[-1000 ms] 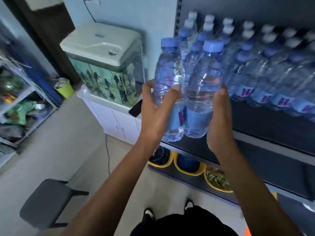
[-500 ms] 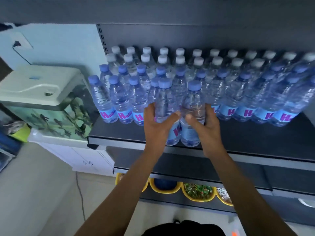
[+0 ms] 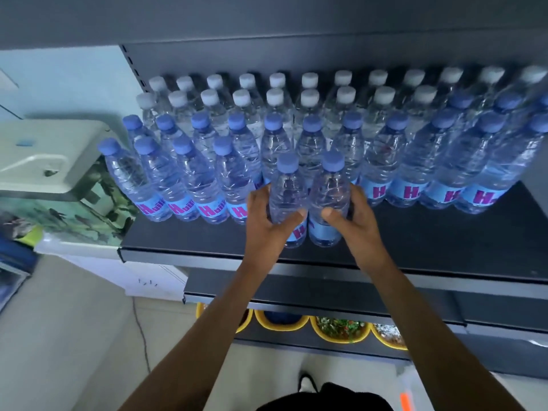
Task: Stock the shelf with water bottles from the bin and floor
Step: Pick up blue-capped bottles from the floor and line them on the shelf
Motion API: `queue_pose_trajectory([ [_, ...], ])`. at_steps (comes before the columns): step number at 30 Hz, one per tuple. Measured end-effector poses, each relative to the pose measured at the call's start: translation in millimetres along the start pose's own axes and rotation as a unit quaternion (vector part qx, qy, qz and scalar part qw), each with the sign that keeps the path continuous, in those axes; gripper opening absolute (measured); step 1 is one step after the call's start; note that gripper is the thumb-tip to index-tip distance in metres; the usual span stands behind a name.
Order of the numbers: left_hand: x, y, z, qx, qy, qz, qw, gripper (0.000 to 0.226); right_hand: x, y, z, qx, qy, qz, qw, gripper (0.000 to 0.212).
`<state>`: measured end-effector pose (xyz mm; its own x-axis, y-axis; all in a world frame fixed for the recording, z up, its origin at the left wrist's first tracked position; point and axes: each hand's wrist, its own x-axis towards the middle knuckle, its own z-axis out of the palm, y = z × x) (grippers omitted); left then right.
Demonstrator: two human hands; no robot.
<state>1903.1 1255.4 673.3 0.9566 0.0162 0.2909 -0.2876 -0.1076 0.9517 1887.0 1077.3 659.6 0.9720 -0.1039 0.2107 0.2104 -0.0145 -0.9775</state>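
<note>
Seating two water bottles on the shelf (image 3: 430, 241): left bottle (image 3: 287, 200) and right bottle (image 3: 329, 197) stand upright, side by side and touching, near the front edge, just ahead of the stocked rows (image 3: 385, 161).

Left hand (image 3: 267, 223) wraps the left bottle from its outer side, thumb across the front. Right hand (image 3: 355, 221) mirrors it on the right bottle. Both hands are closed around their bottles at label height.

Suggested handling:
- Slide the pair straight back as one unit into the gap between the front-row bottles on the left and those on the right.
- Hold low and push level; these look thin-walled, and a squeeze up high would likely tip them.
- Let go only once the bases sit flat and the shoulders meet the row behind.

Not resolvable:
- Whether the bases are touching the shelf or sit just above it.
- Fingers behind the bottles are hidden.
- Right end of the rows is cut off by the frame.
- Bin and floor stock are out of view, so the remaining count is unknown.
- Fish tank (image 3: 59, 185) sits left of the shelf, and yellow bowls (image 3: 341, 330) below; contents blurred.
</note>
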Motion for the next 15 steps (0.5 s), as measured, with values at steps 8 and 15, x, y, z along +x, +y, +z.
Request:
queue_pose_trajectory([
  [8,-32,-31,-6,0.048,0.007,-0.083,0.995,0.074,-6,12,-15,-0.003,-0.016,-0.028,0.999,0.050],
  [15,-44,-50,1,0.253,0.020,-0.075,0.964,0.072,-8,17,-27,-0.123,0.076,-0.105,0.984,0.041],
])
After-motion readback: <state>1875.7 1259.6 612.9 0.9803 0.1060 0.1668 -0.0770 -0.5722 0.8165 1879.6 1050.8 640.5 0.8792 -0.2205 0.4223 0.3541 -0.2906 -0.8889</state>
